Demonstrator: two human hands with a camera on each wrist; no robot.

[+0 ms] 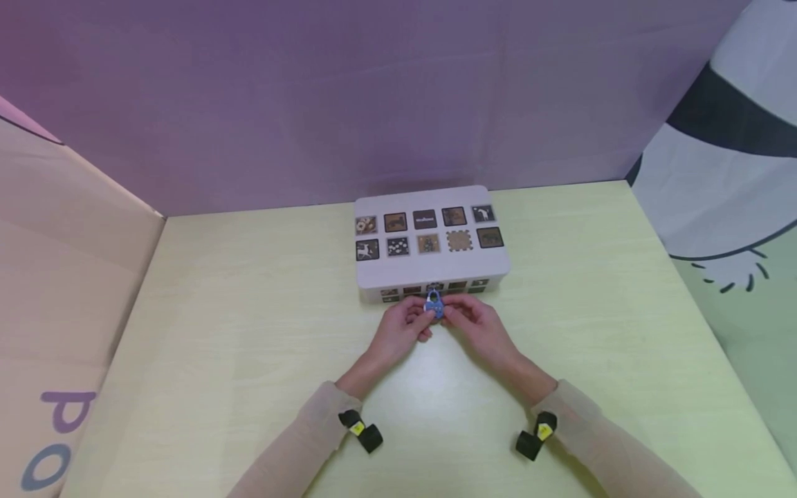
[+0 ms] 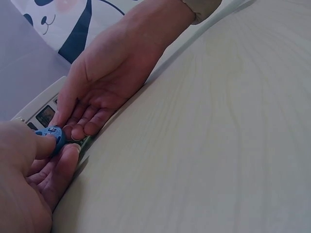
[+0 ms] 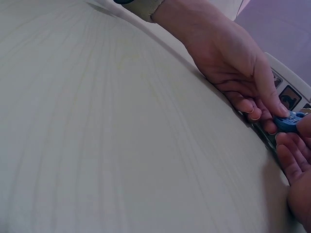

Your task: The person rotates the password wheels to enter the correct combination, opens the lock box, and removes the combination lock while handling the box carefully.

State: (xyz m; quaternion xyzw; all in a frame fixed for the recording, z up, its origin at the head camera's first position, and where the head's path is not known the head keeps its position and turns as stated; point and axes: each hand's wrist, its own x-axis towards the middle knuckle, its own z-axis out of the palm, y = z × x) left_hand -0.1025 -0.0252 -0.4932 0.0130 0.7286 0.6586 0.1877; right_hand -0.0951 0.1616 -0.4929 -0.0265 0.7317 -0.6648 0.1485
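A small blue padlock (image 1: 434, 308) with a metal shackle is held upright against the front of a white box (image 1: 429, 273) printed with square pictures. My left hand (image 1: 395, 332) pinches its left side between thumb and fingers. On the opposite side, my right hand (image 1: 488, 335) grips the body with thumb and forefinger. Both wrist views show thumbs on the padlock's face (image 2: 57, 138), and in the right wrist view its blue edge (image 3: 284, 124) shows between the two hands. Whether the shackle passes through a latch on the box cannot be made out.
The box stands near the back edge of a pale wooden table (image 1: 249, 332). Behind it hangs a purple cloth (image 1: 311, 104). Printed panels (image 1: 735, 200) flank the table on both sides. Black straps with small devices (image 1: 361, 430) sit on both sleeves.
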